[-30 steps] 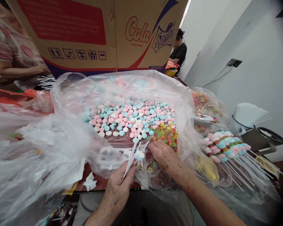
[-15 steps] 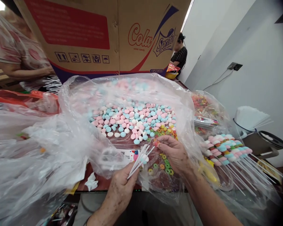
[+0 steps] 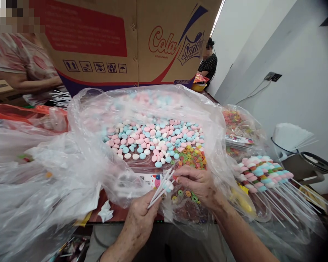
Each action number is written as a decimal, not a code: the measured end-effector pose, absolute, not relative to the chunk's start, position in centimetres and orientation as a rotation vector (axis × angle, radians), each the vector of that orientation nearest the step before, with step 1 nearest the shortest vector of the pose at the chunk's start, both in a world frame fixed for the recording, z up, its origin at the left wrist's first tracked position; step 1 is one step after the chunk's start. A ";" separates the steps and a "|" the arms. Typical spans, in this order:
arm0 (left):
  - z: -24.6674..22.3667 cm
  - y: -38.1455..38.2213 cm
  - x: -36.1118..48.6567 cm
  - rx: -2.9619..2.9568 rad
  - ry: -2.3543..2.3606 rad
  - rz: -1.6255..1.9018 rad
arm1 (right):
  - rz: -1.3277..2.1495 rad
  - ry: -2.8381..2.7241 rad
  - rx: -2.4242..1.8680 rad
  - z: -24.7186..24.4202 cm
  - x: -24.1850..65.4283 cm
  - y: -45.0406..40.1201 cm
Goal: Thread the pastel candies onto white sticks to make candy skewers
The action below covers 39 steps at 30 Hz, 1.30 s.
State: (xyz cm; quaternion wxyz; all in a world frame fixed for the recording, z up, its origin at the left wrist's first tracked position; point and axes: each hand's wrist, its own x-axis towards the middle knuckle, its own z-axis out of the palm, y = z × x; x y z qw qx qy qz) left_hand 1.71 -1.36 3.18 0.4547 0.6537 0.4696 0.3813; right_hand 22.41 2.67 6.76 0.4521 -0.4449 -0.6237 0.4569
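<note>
My left hand (image 3: 142,214) is closed around several thin white sticks (image 3: 159,193), which fan out up and to the right. White and pale-blue marshmallows (image 3: 168,186) show at the sticks; whether they are threaded on is unclear. With thumb and fingers pinched, my right hand (image 3: 196,183) is at the stick tips, holding a small reddish gummy ring mostly hidden by the fingers. Green, yellow and orange gummy rings (image 3: 192,157) lie just beyond that hand, and a few more are beneath it. Pink, blue and white marshmallows (image 3: 147,140) spread over the open plastic bag (image 3: 98,145).
Finished marshmallow skewers (image 3: 265,173) are stacked at the right, near a grey bin-like container (image 3: 308,167). A large cardboard box (image 3: 136,43) stands behind the bag. Crumpled clear plastic (image 3: 57,174) covers the left. Two other people (image 3: 30,69) are in the background.
My right hand has moved left and slightly down, bringing the gummy ring from above the sticks to their tips. My left hand has stayed nearly still.
</note>
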 end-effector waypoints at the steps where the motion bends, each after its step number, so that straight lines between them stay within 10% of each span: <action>1: 3.2 -1.4 1.7 1.609 1.153 0.949 | 1.117 -1.610 -1.086 6.8 22.3 2.5; 11: 3.5 -1.5 1.8 1.535 1.233 1.026 | 0.983 -1.657 -1.148 7.0 21.4 2.5; 21: 1.8 -1.4 1.8 1.141 1.282 1.123 | -0.046 -2.444 -1.528 4.6 20.0 8.9; 30: 1.4 -1.0 2.0 0.950 1.206 1.183 | 0.503 -1.904 -1.563 5.1 20.2 9.5; 39: 1.7 -1.1 1.9 0.979 1.200 1.148 | 0.276 -2.327 -1.409 4.2 18.3 9.6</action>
